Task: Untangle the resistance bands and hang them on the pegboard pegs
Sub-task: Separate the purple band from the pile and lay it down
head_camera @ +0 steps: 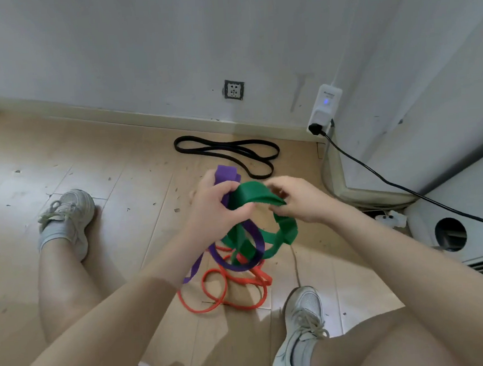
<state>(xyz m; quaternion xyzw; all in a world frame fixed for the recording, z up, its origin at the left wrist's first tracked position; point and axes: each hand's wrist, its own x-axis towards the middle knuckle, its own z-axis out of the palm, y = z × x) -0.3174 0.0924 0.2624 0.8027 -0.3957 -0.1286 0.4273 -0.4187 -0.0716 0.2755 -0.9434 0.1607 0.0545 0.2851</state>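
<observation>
With the left hand gripping purple band and green band, and the right hand pinching green, pulling apart could tighten the loops below the grip around the orange band.

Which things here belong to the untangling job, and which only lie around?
For the job:
wide green rubber band, gripped by left hand and right hand
flat purple rubber band
thin orange rubber band
thin black rubber band

Just lying about:
white wall adapter
black power cable
</observation>
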